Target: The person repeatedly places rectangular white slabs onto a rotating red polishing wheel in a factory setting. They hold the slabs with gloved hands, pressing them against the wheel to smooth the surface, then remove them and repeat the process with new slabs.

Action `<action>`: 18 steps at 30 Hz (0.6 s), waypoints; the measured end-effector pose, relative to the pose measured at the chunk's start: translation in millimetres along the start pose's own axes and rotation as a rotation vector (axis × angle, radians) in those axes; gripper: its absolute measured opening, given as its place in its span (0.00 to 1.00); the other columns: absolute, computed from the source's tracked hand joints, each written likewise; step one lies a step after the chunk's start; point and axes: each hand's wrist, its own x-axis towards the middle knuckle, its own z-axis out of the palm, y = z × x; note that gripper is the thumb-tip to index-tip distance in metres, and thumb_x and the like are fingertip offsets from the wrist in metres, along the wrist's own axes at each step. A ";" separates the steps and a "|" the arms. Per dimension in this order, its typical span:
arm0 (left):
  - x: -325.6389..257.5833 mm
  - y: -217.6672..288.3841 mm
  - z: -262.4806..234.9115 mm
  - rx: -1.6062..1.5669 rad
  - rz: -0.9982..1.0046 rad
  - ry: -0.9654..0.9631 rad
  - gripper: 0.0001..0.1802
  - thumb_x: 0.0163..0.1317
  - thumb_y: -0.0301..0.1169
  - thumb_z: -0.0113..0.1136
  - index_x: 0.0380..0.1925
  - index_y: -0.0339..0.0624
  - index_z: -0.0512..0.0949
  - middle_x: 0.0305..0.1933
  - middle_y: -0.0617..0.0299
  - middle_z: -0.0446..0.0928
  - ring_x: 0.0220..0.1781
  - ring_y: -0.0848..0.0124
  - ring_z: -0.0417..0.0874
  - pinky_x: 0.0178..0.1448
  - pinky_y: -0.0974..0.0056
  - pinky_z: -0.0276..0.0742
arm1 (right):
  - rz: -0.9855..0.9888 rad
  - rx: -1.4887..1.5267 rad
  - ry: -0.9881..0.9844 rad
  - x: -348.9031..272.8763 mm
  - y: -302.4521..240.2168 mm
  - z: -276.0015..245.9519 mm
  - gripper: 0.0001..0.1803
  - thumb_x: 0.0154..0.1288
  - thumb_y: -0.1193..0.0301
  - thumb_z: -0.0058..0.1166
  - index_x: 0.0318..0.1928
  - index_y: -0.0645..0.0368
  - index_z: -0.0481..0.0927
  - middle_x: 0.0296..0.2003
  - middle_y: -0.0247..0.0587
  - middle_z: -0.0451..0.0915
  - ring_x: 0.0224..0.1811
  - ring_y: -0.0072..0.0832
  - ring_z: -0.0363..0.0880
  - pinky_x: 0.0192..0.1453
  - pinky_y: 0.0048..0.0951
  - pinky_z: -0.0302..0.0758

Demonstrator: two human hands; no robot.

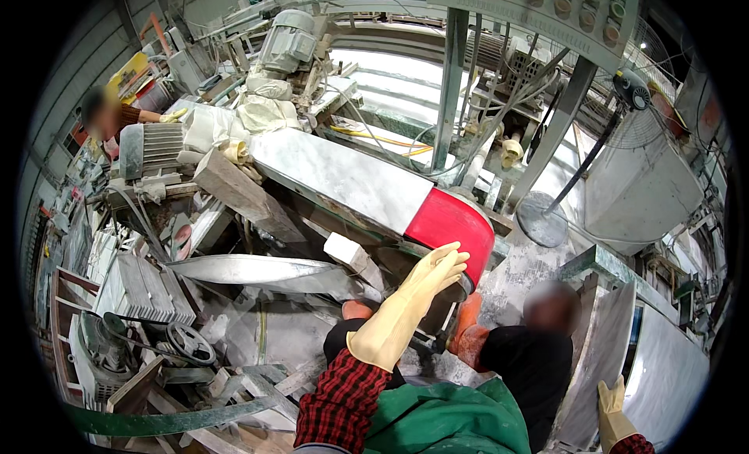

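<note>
My left hand (417,298), in a long cream rubber glove, is stretched forward in the middle. Its fingers are straight and hold nothing. They lie just in front of, or over, the rounded red end (452,228) of a long white machine cover (343,177); whether they touch it I cannot tell. At the lower right is my right hand (614,411) in a matching glove, fingers apart. It is beside the edge of a grey stone slab (597,360), next to a paler slab (667,384); contact is unclear. A green apron (449,419) covers my front.
Orange boots (466,333) and dark clothing (530,368) with a blurred patch are right of centre. Left of my hand are a wooden beam (246,196), a curved metal strip (250,268) and a handwheel (189,342). A stand fan's base (542,220) is at right. A co-worker (129,118) is far left.
</note>
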 end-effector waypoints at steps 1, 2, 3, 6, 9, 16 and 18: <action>-0.2 1.1 1.4 0.004 -0.004 0.003 0.29 0.74 0.45 0.54 0.69 0.44 0.66 0.68 0.50 0.71 0.70 0.59 0.73 0.74 0.58 0.67 | 0.012 -0.010 0.003 -1.6 -4.3 0.3 0.28 0.61 0.77 0.57 0.62 0.69 0.69 0.57 0.54 0.78 0.59 0.44 0.77 0.66 0.37 0.70; -0.9 2.5 3.0 0.008 -0.006 0.008 0.29 0.74 0.46 0.54 0.69 0.44 0.66 0.68 0.49 0.71 0.70 0.59 0.73 0.74 0.58 0.67 | -0.004 -0.019 -0.001 0.6 2.4 -0.2 0.29 0.61 0.76 0.57 0.63 0.69 0.68 0.57 0.54 0.78 0.59 0.44 0.77 0.66 0.37 0.70; -2.9 5.3 6.0 0.011 -0.010 0.011 0.29 0.74 0.46 0.54 0.69 0.44 0.66 0.68 0.49 0.71 0.70 0.59 0.73 0.74 0.58 0.67 | -0.019 -0.031 -0.004 1.6 5.5 -1.0 0.29 0.61 0.76 0.57 0.63 0.70 0.68 0.57 0.54 0.78 0.59 0.44 0.77 0.66 0.37 0.70; -3.5 5.5 5.5 0.011 -0.010 0.014 0.29 0.74 0.46 0.54 0.69 0.42 0.66 0.68 0.48 0.71 0.70 0.59 0.73 0.74 0.58 0.67 | 0.000 -0.026 -0.053 1.8 6.3 -5.0 0.30 0.62 0.76 0.57 0.64 0.70 0.66 0.57 0.55 0.78 0.60 0.43 0.77 0.67 0.37 0.70; -6.9 7.4 6.3 0.005 0.006 0.021 0.31 0.74 0.47 0.54 0.69 0.40 0.65 0.68 0.47 0.70 0.70 0.59 0.72 0.75 0.58 0.66 | 0.032 -0.061 -0.012 -5.6 -21.2 0.7 0.28 0.61 0.75 0.59 0.61 0.71 0.68 0.55 0.57 0.78 0.57 0.45 0.78 0.64 0.38 0.71; -7.2 8.5 8.5 0.022 0.012 0.001 0.31 0.75 0.48 0.53 0.69 0.41 0.65 0.68 0.48 0.70 0.70 0.60 0.73 0.74 0.58 0.67 | 0.021 -0.044 0.026 -4.9 -8.6 0.8 0.27 0.61 0.74 0.59 0.59 0.71 0.70 0.53 0.57 0.79 0.55 0.45 0.79 0.62 0.37 0.73; -7.1 7.9 8.4 0.017 0.008 0.004 0.30 0.74 0.47 0.53 0.69 0.41 0.66 0.68 0.49 0.71 0.69 0.60 0.73 0.74 0.58 0.67 | 0.027 -0.029 0.004 -7.1 -17.9 0.0 0.28 0.61 0.74 0.59 0.60 0.71 0.70 0.54 0.56 0.79 0.56 0.45 0.79 0.62 0.37 0.73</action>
